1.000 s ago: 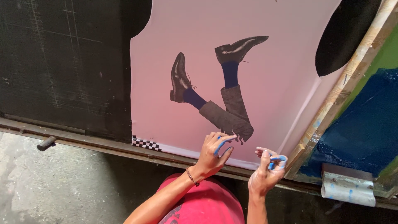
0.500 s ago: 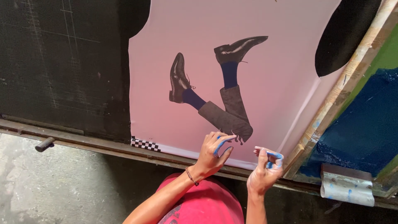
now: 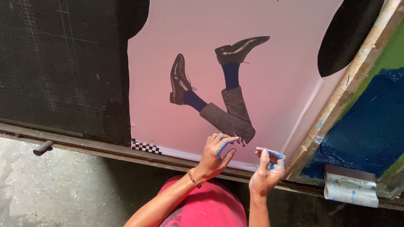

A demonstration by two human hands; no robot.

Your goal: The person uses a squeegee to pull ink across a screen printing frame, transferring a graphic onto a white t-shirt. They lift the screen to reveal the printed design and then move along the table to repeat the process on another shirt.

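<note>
Two bare hands, both smeared with blue ink at the fingertips, work at the lower edge of a pale pink printed sheet (image 3: 269,75) stretched on a dark board (image 3: 63,71). Landmark: the printed figure of two legs in black shoes, blue socks and grey trousers (image 3: 223,92) on that sheet. Left hand (image 3: 215,154): just below the trouser end of the print, fingers spread apart and touching the sheet, clamped on nothing. Right hand (image 3: 266,168): below and right of the print, off the sheet, fingers loosely curled; whether they pinch anything cannot be told. Checkered strip (image 3: 145,147): lower left of the print, at the sheet's bottom edge. Wooden-framed screen with blue ink (image 3: 370,122): right of the print, tilted up. Taped scraper (image 3: 351,185): below that frame. Risk, as judged: wet blue fingers so close to the print could smudge the pink ground or the grey trousers; a dragging palm could crease the sheet.
</note>
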